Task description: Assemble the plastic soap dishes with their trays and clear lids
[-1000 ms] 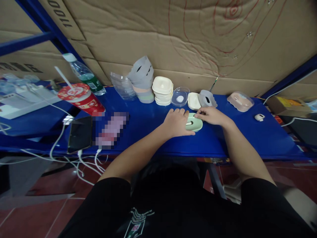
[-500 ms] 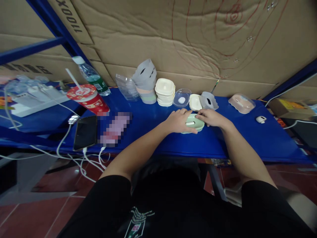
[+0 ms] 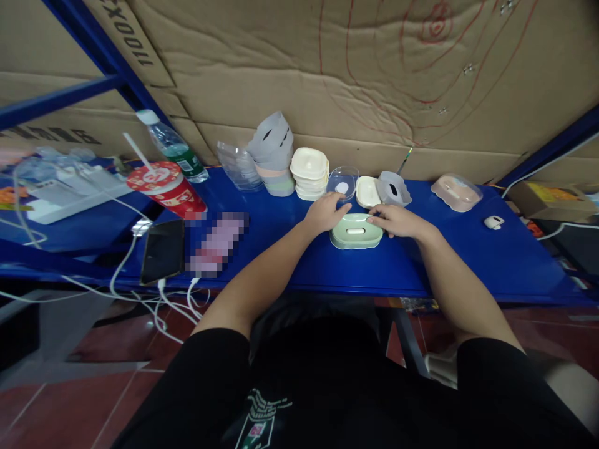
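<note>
A pale green oval plastic box rests on the blue table, with a white oblong piece lying along its middle. My right hand is at the box's right end, its fingers bent over the rim. Off the box's left side, my left hand has its fingers apart and holds nothing. Its fingertips reach the near edge of a clear plastic lid with a white round patch. Beside that lid lie a cream tray and a grey slotted shell.
Cream trays and grey slotted shells stand in stacks at the back, beside clear lids. Leftward are a red cup, a bottle and a phone on a cable. A pink covered box and a small white case lie right.
My left hand has let go of the green box and moved up and left to the clear lid. The box now sits slightly further left, with its white piece in plain view.
</note>
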A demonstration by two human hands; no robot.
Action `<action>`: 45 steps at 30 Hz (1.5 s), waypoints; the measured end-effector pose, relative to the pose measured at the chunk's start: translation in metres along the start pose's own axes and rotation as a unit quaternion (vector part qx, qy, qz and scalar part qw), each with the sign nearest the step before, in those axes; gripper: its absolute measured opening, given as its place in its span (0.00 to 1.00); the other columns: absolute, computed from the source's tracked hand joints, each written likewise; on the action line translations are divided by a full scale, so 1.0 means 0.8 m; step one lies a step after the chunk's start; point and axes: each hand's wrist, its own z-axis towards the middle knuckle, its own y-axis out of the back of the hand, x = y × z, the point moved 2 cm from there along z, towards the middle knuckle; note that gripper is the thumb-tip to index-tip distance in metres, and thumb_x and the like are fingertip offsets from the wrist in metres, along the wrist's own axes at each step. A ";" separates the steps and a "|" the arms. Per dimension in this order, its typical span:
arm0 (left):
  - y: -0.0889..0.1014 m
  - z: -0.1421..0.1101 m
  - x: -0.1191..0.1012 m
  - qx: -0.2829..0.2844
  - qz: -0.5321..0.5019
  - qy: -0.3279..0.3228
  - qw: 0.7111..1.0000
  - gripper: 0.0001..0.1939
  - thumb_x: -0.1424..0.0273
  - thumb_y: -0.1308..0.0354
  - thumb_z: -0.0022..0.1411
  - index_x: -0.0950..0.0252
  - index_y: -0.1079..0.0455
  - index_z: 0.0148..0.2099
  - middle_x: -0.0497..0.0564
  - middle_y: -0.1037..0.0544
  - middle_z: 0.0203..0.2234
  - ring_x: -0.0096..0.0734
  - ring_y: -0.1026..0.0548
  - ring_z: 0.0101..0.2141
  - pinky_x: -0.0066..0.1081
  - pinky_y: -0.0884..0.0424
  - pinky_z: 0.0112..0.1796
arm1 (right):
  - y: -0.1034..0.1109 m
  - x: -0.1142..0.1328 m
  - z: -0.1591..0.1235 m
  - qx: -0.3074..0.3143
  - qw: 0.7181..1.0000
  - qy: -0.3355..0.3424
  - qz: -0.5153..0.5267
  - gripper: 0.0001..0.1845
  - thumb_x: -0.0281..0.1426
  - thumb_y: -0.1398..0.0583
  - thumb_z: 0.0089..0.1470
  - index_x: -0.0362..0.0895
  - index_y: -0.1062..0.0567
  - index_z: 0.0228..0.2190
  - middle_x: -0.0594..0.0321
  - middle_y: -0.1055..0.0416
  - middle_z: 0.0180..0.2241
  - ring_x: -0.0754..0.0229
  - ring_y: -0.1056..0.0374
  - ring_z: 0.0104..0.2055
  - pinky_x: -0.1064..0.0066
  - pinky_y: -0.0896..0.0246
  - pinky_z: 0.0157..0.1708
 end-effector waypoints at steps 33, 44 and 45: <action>0.080 -0.040 -0.061 -0.001 0.081 0.027 0.996 0.24 0.57 0.59 0.80 0.62 0.24 0.53 0.57 0.15 0.42 0.45 0.18 0.45 0.40 0.26 0.47 | 0.025 0.020 -0.024 0.040 0.995 -0.036 0.087 0.38 0.69 0.39 0.54 0.45 0.24 0.25 0.60 0.23 0.23 0.64 0.32 0.20 0.70 0.38 0.23; 0.054 -0.045 -0.050 0.145 0.228 0.036 0.962 0.28 0.61 0.62 0.81 0.68 0.22 0.56 0.64 0.16 0.52 0.50 0.19 0.53 0.45 0.26 0.52 | 0.015 0.025 -0.023 0.106 0.990 -0.080 0.040 0.37 0.66 0.38 0.55 0.44 0.23 0.23 0.58 0.22 0.22 0.62 0.28 0.21 0.68 0.33 0.26; 0.054 -0.044 -0.051 0.144 0.222 0.043 0.963 0.28 0.60 0.62 0.81 0.68 0.22 0.56 0.64 0.16 0.52 0.50 0.19 0.53 0.45 0.26 0.51 | 0.017 0.025 -0.024 0.107 0.990 -0.079 0.041 0.36 0.66 0.37 0.54 0.44 0.22 0.24 0.58 0.21 0.23 0.62 0.28 0.21 0.68 0.32 0.26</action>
